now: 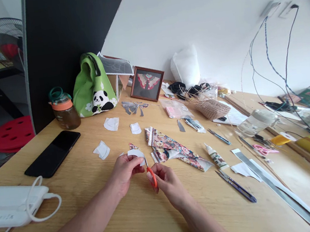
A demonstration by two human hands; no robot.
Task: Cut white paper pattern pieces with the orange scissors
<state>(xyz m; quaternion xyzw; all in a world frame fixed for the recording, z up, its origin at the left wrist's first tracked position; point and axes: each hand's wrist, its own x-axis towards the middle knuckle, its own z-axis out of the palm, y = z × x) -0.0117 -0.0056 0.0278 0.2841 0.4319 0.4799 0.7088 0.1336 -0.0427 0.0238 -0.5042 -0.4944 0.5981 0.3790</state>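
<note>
My left hand (pixel 126 171) pinches a small white paper piece (pixel 135 154) with a curved edge. My right hand (pixel 165 181) grips orange-handled scissors (pixel 152 176), whose blades meet the right side of that paper. Just behind the paper shows a scrap of floral fabric (pixel 132 146). A larger folded floral fabric (pixel 170 144) lies beyond my hands to the right. Several white paper pieces rest on the table farther off, among them one (pixel 101 150) left of my hands and another (pixel 135 128) straight ahead.
A black phone (pixel 53 153) and a white power bank (pixel 14 205) lie on the left. Behind stand a bottle (pixel 65 113), a green panda bag (pixel 93 90) and a framed butterfly (pixel 147 82). Rightward are a glue bottle (pixel 216 156), thread snips (pixel 236 187) and grey strips (pixel 277 187).
</note>
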